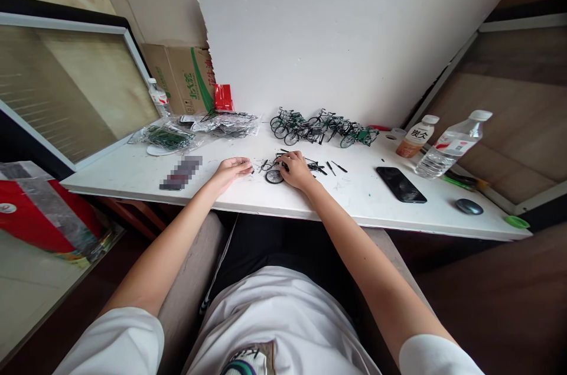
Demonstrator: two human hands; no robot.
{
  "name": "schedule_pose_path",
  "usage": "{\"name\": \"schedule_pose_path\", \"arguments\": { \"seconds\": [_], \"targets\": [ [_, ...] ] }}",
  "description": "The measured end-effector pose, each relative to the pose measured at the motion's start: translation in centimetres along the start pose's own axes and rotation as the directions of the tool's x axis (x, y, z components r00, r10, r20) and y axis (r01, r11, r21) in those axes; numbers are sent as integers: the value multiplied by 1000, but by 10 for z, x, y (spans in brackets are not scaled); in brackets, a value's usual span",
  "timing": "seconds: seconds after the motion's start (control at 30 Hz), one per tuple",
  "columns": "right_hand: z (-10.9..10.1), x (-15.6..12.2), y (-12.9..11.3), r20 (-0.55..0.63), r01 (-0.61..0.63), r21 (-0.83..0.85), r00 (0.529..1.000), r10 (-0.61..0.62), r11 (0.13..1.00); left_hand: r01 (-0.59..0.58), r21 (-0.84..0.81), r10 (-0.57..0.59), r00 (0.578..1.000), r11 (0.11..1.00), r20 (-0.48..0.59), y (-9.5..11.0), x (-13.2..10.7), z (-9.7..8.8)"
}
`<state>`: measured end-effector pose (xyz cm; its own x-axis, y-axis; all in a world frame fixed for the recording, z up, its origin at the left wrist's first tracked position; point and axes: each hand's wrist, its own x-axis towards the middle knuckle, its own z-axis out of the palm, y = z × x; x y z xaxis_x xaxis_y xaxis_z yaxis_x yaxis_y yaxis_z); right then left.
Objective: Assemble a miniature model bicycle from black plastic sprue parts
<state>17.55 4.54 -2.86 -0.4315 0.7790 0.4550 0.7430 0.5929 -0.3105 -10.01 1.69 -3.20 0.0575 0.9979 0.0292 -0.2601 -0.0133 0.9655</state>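
Observation:
My left hand rests on the white table with its fingertips pinched on a small dark part that is too small to name. My right hand lies just to its right, fingers curled over a small black bicycle model whose wheel shows beside the thumb. Loose black parts lie scattered to the right of that hand. Several finished green and black toy bicycles stand in a row behind, against the white board.
Plastic bags of parts lie at the back left beside a cardboard box and a small bottle. A black phone, a drink bottle, a water bottle and a dark mouse sit to the right.

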Motion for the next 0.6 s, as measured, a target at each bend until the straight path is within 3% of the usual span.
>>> {"name": "schedule_pose_path", "arguments": {
  "seconds": [0.17,0.4,0.6],
  "targets": [
    [6,4,-4,33,95,106,995,-98,990,-31,60,31,1000,998,6,-4,1,2],
    [8,5,-2,34,-9,73,999,6,997,-28,75,28,1000,997,-1,-6,2,2],
    [5,12,-2,45,24,-34,999,-23,999,-17,66,18,1000,998,-11,0,-3,10]
  ]
}}
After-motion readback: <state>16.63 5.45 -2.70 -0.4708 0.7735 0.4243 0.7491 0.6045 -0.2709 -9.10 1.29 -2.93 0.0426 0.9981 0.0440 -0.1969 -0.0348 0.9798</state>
